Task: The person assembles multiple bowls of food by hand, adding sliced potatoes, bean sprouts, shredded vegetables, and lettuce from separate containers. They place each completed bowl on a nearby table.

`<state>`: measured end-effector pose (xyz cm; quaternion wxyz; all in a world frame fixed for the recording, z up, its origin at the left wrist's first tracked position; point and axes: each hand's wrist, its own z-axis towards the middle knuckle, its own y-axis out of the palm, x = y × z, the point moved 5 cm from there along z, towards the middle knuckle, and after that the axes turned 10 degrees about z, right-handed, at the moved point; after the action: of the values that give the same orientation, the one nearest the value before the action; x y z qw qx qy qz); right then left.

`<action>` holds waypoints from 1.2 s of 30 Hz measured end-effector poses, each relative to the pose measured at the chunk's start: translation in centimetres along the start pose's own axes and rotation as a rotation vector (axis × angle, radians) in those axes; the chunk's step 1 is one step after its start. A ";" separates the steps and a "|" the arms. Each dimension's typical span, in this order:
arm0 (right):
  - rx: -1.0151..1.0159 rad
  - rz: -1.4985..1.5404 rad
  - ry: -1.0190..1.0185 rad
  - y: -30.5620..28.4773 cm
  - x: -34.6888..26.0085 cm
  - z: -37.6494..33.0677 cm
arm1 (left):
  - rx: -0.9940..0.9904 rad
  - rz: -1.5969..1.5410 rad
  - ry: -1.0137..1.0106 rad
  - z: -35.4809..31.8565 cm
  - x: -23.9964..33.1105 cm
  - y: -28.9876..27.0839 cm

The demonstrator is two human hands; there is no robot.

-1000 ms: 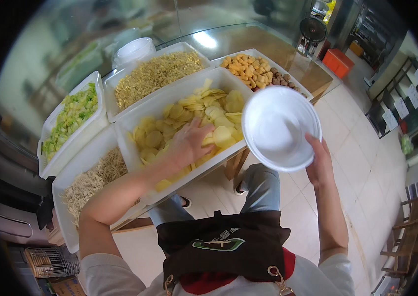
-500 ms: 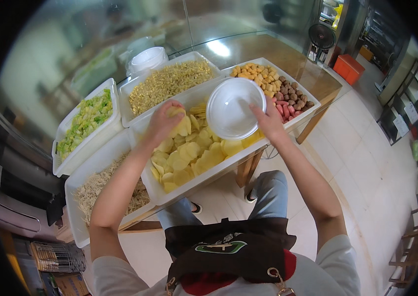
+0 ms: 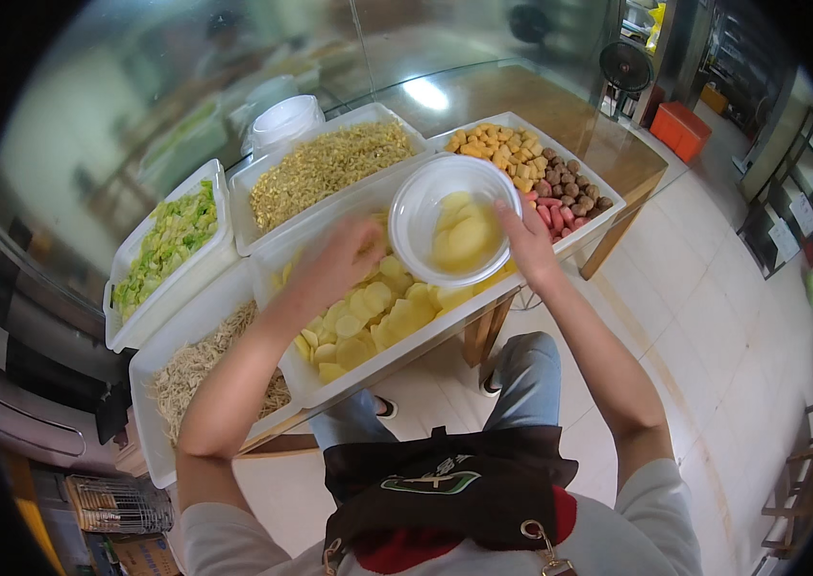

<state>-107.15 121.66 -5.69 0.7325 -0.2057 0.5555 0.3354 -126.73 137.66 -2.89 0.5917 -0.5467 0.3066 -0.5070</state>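
White is the tray point(image 3: 397, 347) at mid-frame, over which my feed shows the bowl point(image 3: 412, 227) held, presumably so strays drop back, its rim gripped by the right hand point(image 3: 528, 242), the left hand point(image 3: 341, 253) too blurred to tell its grip, yellow slices point(image 3: 465, 233) inside the bowl.

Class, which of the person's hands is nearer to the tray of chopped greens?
Left. The left hand is over the yellow slices, right of the tray of chopped greens; the right hand holds the white bowl, farther right.

Five food tubs point(image 3: 185, 283), two hands point(image 3: 527, 242), one held bowl point(image 3: 411, 226), one fan point(image 3: 625, 65).
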 end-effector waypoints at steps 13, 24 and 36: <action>0.097 0.143 0.064 -5.3 1.7 2.0 | -0.076 -0.133 -0.093 -0.5 -1.8 7.1; 0.033 0.065 -0.040 -3.4 1.8 1.2 | 0.313 -0.433 0.284 10.3 5.7 0.1; -0.006 0.163 0.104 -4.4 1.9 2.0 | 0.378 -0.416 0.330 13.4 7.1 1.0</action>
<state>-102.29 120.44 -7.19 0.6725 -0.1791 0.6068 0.3841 -112.08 135.38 0.38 0.5087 -0.3887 0.1806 -0.7467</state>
